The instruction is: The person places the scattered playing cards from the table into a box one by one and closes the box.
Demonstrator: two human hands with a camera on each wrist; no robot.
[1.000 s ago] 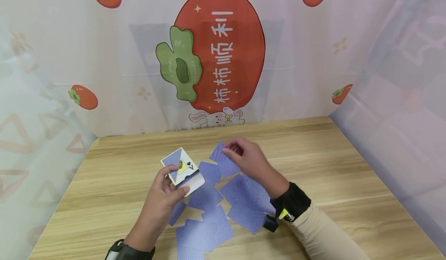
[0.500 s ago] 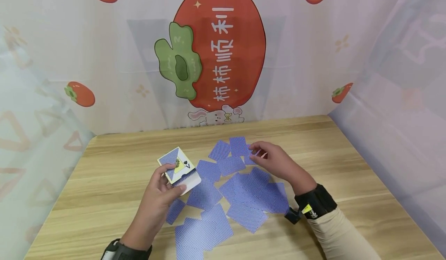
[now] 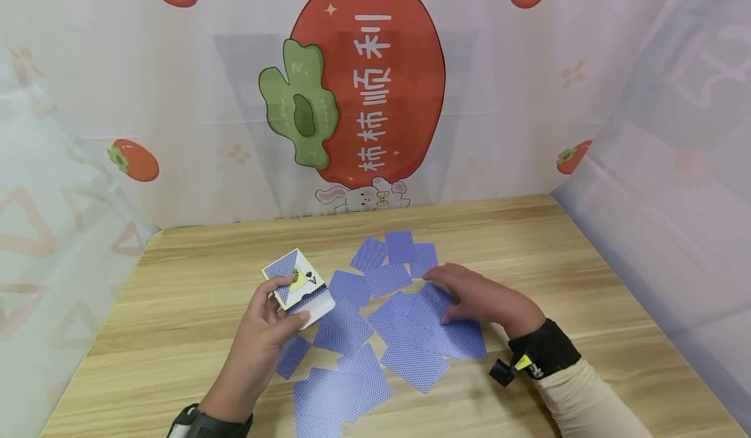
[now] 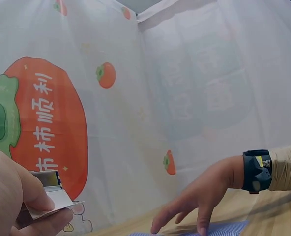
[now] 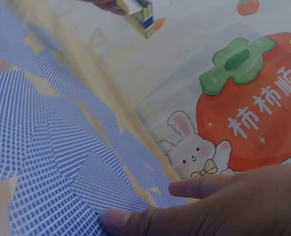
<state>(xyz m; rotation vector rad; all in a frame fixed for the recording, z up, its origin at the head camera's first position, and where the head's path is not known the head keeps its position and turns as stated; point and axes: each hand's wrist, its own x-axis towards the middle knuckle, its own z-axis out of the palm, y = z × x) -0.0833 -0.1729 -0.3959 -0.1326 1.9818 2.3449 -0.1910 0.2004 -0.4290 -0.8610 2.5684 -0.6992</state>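
My left hand (image 3: 258,340) grips a playing-card box (image 3: 308,276) between thumb and fingers, above the table. The box shows an A and a black suit mark, and its white flap (image 3: 320,306) hangs open toward me. Blue-backed playing cards (image 3: 346,327) lie face down and loosely overlapping across the middle of the table. Over the right part of this spread, my right hand (image 3: 484,298) reaches in with thumb and fingers apart. In the right wrist view the thumb (image 5: 118,219) rests on the patterned cards (image 5: 62,172); no card is lifted.
The wooden table (image 3: 176,281) reaches back to a white curtain (image 3: 499,112) printed with persimmons. More curtain hangs at both sides. A black wrist strap (image 3: 542,350) with a small dark block (image 3: 501,373) sits on the right arm, close to the cards.
My right hand has moved right and toward me, from the far cards down onto the right-hand cards. Cards at the far right of the spread are now uncovered. The left hand still holds the box.
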